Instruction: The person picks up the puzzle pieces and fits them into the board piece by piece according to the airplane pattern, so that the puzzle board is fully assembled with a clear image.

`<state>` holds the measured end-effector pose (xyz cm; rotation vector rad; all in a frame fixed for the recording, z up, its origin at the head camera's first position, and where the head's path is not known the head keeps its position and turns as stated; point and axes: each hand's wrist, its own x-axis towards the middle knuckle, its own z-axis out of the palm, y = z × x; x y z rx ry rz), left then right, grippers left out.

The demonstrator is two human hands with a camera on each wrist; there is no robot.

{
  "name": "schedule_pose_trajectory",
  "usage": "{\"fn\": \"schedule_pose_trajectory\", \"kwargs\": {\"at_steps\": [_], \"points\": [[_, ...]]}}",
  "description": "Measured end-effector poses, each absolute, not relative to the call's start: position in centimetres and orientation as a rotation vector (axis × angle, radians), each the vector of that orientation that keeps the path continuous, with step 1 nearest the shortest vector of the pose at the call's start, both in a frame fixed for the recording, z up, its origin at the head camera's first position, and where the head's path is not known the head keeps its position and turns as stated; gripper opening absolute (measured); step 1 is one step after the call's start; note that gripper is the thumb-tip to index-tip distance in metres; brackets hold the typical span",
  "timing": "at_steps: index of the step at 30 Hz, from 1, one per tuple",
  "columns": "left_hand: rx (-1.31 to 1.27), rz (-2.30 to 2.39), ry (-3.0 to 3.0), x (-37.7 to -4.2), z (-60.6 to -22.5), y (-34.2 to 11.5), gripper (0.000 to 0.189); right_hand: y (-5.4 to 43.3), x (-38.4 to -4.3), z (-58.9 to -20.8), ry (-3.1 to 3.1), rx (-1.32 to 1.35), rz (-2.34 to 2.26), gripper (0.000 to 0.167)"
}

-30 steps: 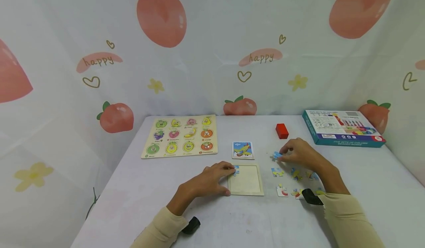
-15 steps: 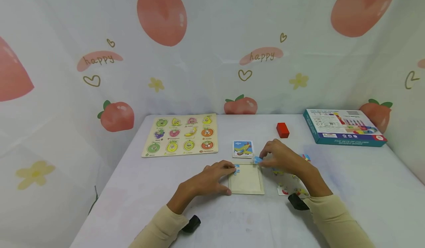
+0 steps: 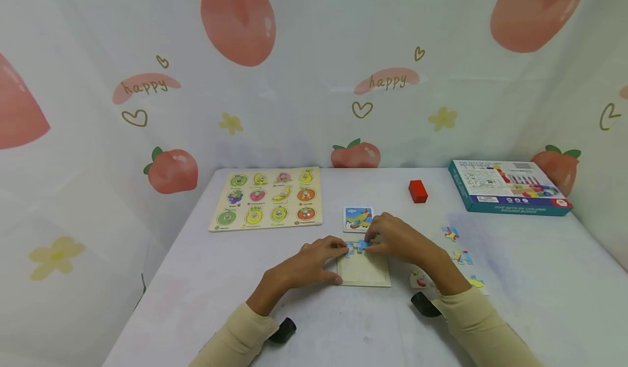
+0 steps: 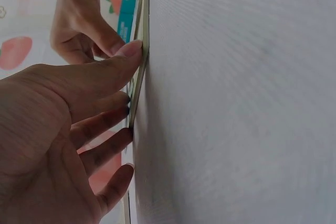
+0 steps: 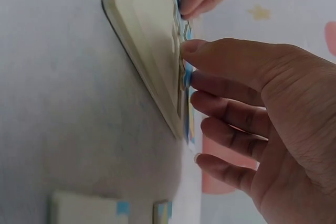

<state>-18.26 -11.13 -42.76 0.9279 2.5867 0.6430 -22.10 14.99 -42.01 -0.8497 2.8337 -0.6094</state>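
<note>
In the head view my left hand rests along the left side of a shallow wooden puzzle tray. Its thumb touches the near left corner, and its fingertips lie by a blue jigsaw piece in the far left corner. My right hand pinches another blue jigsaw piece over the tray's far edge, just right of the first. The right wrist view shows this held piece between thumb and index finger, with the other fingers spread loosely. The rest of the tray floor is bare wood.
Behind the tray lies a square airplane picture. Several loose jigsaw pieces are at the right, partly hidden by the right forearm. Farther back are a fruit board, a red block and a teal-sided box.
My right hand has carried the blue jigsaw piece leftward from the loose pieces to the tray's far edge, beside the corner piece. The left hand has stayed in place.
</note>
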Motion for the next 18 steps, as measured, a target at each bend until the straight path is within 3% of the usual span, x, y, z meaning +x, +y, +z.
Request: {"fn": "schedule_pose_trajectory", "kwargs": {"at_steps": [18], "points": [[0.928,0.650,2.591,-18.23,-42.78,-11.12,0.069,14.67,-21.76,-42.55,2.800,-0.879,-0.635,0.021]]}}
